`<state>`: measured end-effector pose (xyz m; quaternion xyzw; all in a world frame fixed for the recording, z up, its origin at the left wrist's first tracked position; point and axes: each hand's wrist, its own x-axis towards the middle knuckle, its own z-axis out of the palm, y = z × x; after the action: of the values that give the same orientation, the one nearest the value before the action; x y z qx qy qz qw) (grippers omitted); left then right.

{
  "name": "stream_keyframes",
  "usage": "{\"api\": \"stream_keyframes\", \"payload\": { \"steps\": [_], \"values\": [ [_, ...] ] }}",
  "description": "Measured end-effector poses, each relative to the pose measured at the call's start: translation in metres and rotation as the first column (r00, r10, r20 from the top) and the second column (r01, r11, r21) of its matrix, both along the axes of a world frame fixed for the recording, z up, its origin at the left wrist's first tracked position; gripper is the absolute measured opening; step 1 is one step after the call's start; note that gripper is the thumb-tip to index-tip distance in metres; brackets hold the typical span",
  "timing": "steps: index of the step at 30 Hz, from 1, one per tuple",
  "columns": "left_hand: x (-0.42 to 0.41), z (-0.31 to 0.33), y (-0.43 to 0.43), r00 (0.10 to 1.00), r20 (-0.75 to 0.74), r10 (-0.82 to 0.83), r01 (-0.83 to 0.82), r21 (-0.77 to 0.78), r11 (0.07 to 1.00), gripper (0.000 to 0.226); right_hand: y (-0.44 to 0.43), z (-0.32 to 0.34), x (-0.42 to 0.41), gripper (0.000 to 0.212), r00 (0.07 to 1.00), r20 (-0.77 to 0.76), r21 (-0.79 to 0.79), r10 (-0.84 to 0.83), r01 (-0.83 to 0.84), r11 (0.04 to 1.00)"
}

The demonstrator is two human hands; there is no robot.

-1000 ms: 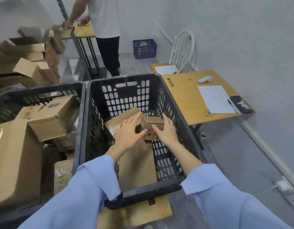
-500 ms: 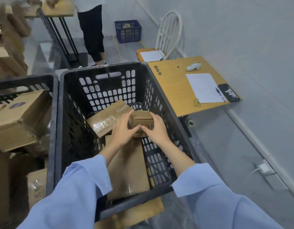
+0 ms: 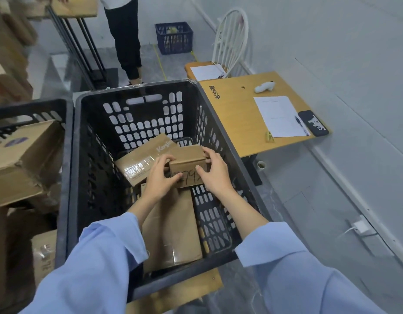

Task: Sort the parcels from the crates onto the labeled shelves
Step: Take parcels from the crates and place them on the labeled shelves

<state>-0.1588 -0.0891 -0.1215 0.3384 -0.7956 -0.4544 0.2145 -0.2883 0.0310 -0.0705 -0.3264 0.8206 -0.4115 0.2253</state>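
Inside the black crate point(image 3: 137, 96), toward its far right, both hands hold a small cardboard parcel point(image 3: 188, 165) with handwritten digits on its near face: the left hand point(image 3: 160, 179) grips its left end with curled fingers and thumb, and the right hand point(image 3: 215, 171) grips its right end the same way. A taped box point(image 3: 143, 159) lies just left of it and a long flat box point(image 3: 173, 227) rests on the crate floor nearer the person. To the left a second crate point(image 3: 30, 109) holds larger cartons, and to the right stands a wooden desk point(image 3: 236, 123) with a sheet of paper point(image 3: 279, 116).
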Motion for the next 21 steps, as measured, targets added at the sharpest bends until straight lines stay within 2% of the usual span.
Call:
{"api": "stream_keyframes", "payload": {
  "steps": [3,8,14,18,21],
  "values": [
    [0.004,0.0003,-0.0018,0.998,-0.067,0.011,-0.001,0.149,0.989,0.04,-0.0004,-0.0004,0.0013,0.058,0.999,-0.044,0.011,0.02,-0.02,1.0],
    [0.0039,0.0005,0.0014,0.995,-0.093,-0.026,0.041,0.168,0.985,0.039,-0.0007,-0.0055,0.0004,0.062,0.98,-0.171,0.162,0.106,-0.078,0.984],
    [0.0076,-0.0006,0.0023,0.994,-0.108,-0.036,0.059,0.222,0.973,0.04,0.001,-0.0051,-0.0001,0.062,0.97,-0.222,0.177,0.101,-0.062,0.982],
    [0.0102,-0.0012,0.0003,0.993,-0.109,-0.036,0.059,0.219,0.974,0.04,0.0005,-0.006,0.0006,0.065,0.969,-0.218,0.199,0.118,-0.074,0.977],
    [0.0114,-0.0021,-0.0014,0.992,-0.118,-0.034,0.06,0.226,0.972,0.04,-0.0002,-0.0074,-0.0005,0.069,0.991,-0.094,0.166,0.095,-0.078,0.983]
  ]
}}
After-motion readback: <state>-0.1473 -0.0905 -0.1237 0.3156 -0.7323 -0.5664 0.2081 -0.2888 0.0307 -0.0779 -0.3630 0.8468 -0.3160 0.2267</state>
